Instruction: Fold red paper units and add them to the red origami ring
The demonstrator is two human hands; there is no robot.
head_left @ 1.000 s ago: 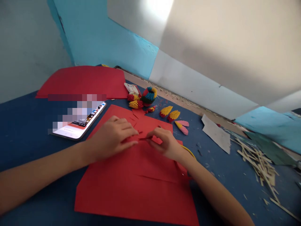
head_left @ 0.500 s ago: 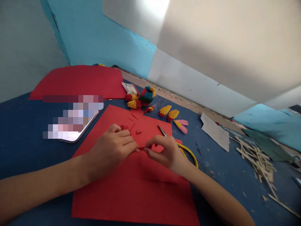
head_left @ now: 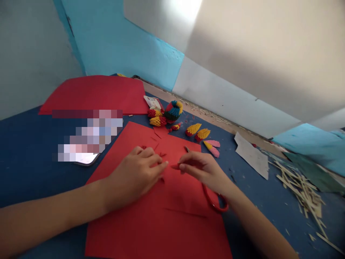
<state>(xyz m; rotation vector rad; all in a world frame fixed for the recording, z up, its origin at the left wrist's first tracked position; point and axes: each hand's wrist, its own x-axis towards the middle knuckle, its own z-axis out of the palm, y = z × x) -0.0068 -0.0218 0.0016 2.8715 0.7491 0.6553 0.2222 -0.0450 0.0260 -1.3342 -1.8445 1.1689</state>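
The blue counter (head_left: 21, 151) carries everything. On it, in front of the person, lies the large red sheet (head_left: 151, 233), probably serving as a flat, even ground under the hands; small scraps show up as loose bits on it. Further red paper (head_left: 94, 93) sits at the back left, presumably out of the way of the forearms. To the right, a pale cluster of strips (head_left: 302, 190) and a torn-looking white sheet (head_left: 252, 154) lie well apart from the hands.

The left hand (head_left: 142, 171) rests low over the red sheet, fingers bent and bunched, perhaps to steady the paper; I cannot tell whether it holds anything. The right hand (head_left: 205, 171) pinches a small item between thumb and forefinger, a grip that seems suited to something so light.

The phone (head_left: 85, 158) lies left of the sheet, its screen upward, likely so it can be glanced at. The scissors (head_left: 225, 208) lie partly under the right hand and wrist, one red loop showing, seemingly within easy reach. Behind stand a multicoloured ring-shaped model (head_left: 174, 112) and yellow-and-red cones (head_left: 202, 134), grouped clear of the fingers.

Smallest is the red paper piece (head_left: 175, 166) in that pinch, its free end pointing at the left fingertips, near but apart.
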